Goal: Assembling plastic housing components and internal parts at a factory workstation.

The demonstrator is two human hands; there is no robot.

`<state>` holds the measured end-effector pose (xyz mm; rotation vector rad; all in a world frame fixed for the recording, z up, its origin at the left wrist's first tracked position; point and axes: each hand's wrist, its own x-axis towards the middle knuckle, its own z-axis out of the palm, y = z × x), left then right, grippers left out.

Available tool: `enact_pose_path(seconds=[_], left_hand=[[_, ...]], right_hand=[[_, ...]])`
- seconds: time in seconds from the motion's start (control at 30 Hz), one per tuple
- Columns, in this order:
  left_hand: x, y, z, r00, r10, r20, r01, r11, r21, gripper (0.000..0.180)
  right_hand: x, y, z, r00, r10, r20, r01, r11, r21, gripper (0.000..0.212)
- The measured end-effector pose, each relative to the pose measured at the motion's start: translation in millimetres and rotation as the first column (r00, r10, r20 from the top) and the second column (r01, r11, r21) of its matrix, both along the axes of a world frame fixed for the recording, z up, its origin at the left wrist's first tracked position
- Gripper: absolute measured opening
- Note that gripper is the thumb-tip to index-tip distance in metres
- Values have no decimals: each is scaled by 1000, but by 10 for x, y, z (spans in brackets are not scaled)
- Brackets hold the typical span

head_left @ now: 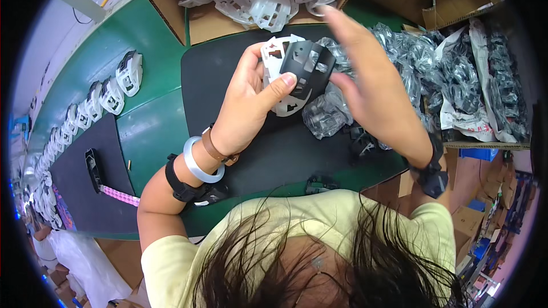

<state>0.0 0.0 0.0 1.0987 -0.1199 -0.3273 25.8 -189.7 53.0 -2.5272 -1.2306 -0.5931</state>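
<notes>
My left hand [249, 92] grips a white plastic shell [276, 49] with cutouts, and a black plastic cover [311, 78] lies against its upper side. The left thumb presses on the black cover, while the other fingers are mostly hidden behind the white shell. My right hand [374, 82] is raised just right of the two parts, slightly blurred, with its fingers stretched out and the thumb apart. Its thumb tip is close to the cover's right edge; whether they touch I cannot tell. Below the right hand lies a clear plastic bag [325, 117] with a dark part inside.
A cardboard box [214, 33] of white shells stands at the far side. Many bagged dark parts [414, 51] pile up at the right. White-and-black assemblies [111, 97] line the left table edge. A black mat [240, 148] covers the green table [151, 117].
</notes>
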Motion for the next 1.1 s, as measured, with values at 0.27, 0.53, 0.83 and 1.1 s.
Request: enact_pose_path(seconds=[0.27, 0.53, 0.83, 1.1], left_hand=[[-18, -121, 39, 961, 60, 272, -54, 998, -28, 53], [-83, -106, 5, 926, -24, 377, 12, 999, 35, 78], [-72, -122, 17, 936, 222, 274, -213, 975, -63, 29], [-69, -89, 34, 912, 44, 408, -103, 987, 124, 33]], right_hand=[[-305, 122, -93, 593, 542, -596, 547, 272, 792, 35], [-254, 147, -61, 624, 414, -662, 499, 441, 746, 24], [-112, 164, -324, 899, -115, -422, 335, 802, 494, 56], [-268, 154, -477, 901, 80, -427, 212, 777, 593, 56]])
